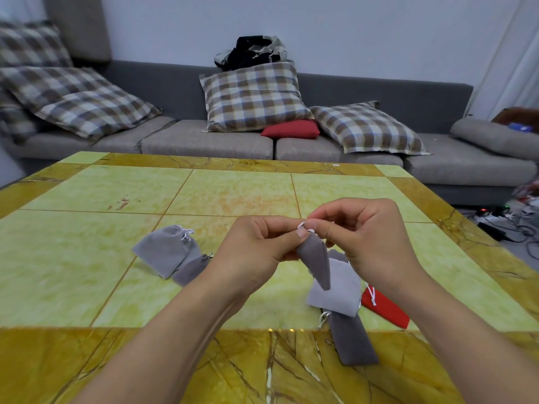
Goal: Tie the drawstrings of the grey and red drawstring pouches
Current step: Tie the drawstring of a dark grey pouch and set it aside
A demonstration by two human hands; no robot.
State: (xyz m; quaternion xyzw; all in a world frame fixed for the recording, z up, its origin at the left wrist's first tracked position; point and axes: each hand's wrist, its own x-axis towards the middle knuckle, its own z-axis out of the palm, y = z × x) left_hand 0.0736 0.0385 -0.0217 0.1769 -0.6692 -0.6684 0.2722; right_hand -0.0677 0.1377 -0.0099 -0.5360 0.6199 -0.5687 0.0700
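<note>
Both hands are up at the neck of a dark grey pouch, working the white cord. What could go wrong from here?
1. The held pouch hangs from the fingertip pinch of the left hand and right hand; the thin white cord might slip.
2. It could drop onto the loose pouches below, mixing tied with untied.
3. The red pouch, half hidden behind the right forearm, may be overlooked.

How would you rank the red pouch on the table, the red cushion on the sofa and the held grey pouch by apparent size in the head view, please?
1. Red cushion
2. Red pouch, partly hidden
3. Held grey pouch
The last two look close; distance from the camera distorts all three.
</note>
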